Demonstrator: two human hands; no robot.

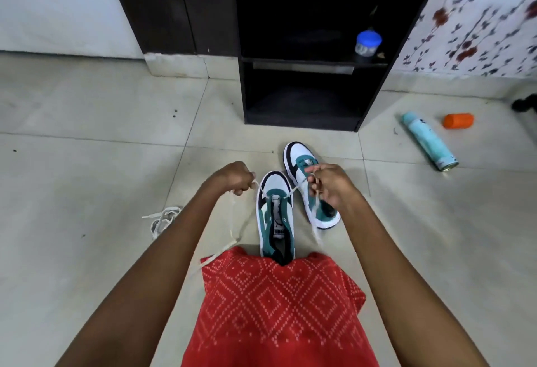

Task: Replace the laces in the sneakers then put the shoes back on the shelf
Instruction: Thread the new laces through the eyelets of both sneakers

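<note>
A red garment (279, 302) printed with white dotted diamonds filled the near foreground, and the heel of a teal, white and black sneaker (276, 215) was tucked under its edge, toe pointing away on the tiled floor (87, 163). The tongue label showed a leaping-cat logo and the word PUMA, seen upside down from the wearer's end.

A white lace (216, 254) ran through the eyelets nearest the toe, and both ends were drawn out sideways. The left hand (235, 177) had its fingers curled tight and pinched one end, whose tail trailed back down onto the garment's left edge. The right hand (328, 186) gripped the other end between thumb and bent fingers, and the loose tail dangled below it.

Just beyond and to the right lay the second sneaker (299, 153) of the same colours, partly covered by the right hand. A loose white lace (164, 220) lay bunched on the floor to the left.

Farther right, a pale teal spray can (428, 141) lay on its side; its lettering was too blurred to read. An orange cylinder (458, 120) lay near it.

Ahead stood a dark open shelf (374, 99) with both sneakers off it. A blue-lidded jar (367, 44) sat on an upper board. Floral wallpaper (470, 32) covered the wall at right.
</note>
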